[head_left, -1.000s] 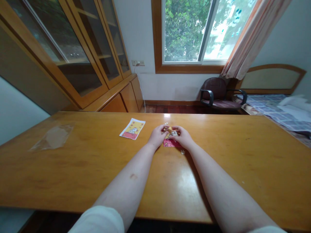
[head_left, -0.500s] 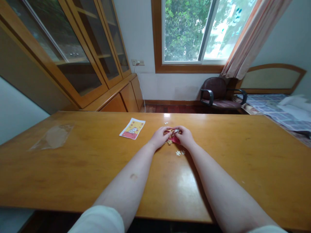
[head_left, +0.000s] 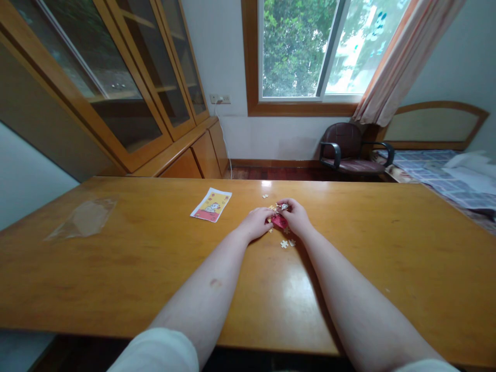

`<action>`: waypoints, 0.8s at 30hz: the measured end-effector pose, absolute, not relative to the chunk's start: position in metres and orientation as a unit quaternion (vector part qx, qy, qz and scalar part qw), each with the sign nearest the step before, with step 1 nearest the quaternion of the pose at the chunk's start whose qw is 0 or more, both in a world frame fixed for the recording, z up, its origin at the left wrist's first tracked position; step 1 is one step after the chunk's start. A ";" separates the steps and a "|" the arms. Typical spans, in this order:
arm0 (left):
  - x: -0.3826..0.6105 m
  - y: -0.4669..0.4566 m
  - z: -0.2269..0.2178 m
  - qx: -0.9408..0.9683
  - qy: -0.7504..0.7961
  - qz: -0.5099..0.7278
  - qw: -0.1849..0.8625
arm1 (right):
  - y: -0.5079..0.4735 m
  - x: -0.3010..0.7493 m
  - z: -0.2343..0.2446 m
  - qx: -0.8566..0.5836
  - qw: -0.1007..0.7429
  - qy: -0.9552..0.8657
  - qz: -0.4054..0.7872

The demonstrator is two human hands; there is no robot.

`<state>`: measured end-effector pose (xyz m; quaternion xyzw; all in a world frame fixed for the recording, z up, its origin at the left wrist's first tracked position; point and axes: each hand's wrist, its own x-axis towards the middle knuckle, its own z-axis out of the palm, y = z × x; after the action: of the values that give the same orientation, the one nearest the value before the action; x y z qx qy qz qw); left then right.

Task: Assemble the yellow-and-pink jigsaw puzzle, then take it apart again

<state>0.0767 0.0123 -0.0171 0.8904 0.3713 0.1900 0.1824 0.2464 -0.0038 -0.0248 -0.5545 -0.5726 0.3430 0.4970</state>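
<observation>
A small heap of jigsaw puzzle pieces (head_left: 279,221), red, yellow and white, lies between my two hands on the table. My left hand (head_left: 256,223) curls around the heap's left side, with its fingertips closed on pieces. On the other side, my right hand (head_left: 297,214) is closed on pieces, a white patterned one (head_left: 284,206) showing at its fingertips. Its thumb reaches over the red part. Fingers hide much of the heap. Two pale loose pieces (head_left: 284,244) lie just in front of the hands, and another small piece (head_left: 265,196) sits beyond them.
A picture card (head_left: 211,205) with a white animal on yellow and red lies left of my hands. Farther left is a clear plastic bag (head_left: 87,218). The wooden table (head_left: 155,274) has its far edge before a cabinet, a chair (head_left: 343,147) and a bed.
My left hand has shifted slightly toward the near side and its fingers have drawn in. The heap's pieces have been moved about, showing more red between my hands. The card and bag stay put.
</observation>
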 end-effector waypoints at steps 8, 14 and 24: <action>0.076 0.013 -0.015 0.858 0.423 0.211 0.204 | -0.002 0.253 -0.026 -0.563 0.427 -0.686 0.173; 0.073 0.018 -0.014 0.804 0.489 0.256 0.218 | -0.012 0.261 -0.017 -0.564 0.253 -0.776 0.123; 0.072 0.020 -0.010 0.769 0.521 0.291 0.230 | -0.009 0.256 -0.015 -0.562 0.299 -0.735 0.234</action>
<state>0.0721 0.0196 -0.0098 0.7689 0.5210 0.2908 0.2298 0.2561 -0.0087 -0.0149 -0.5622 -0.7347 0.2338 0.2992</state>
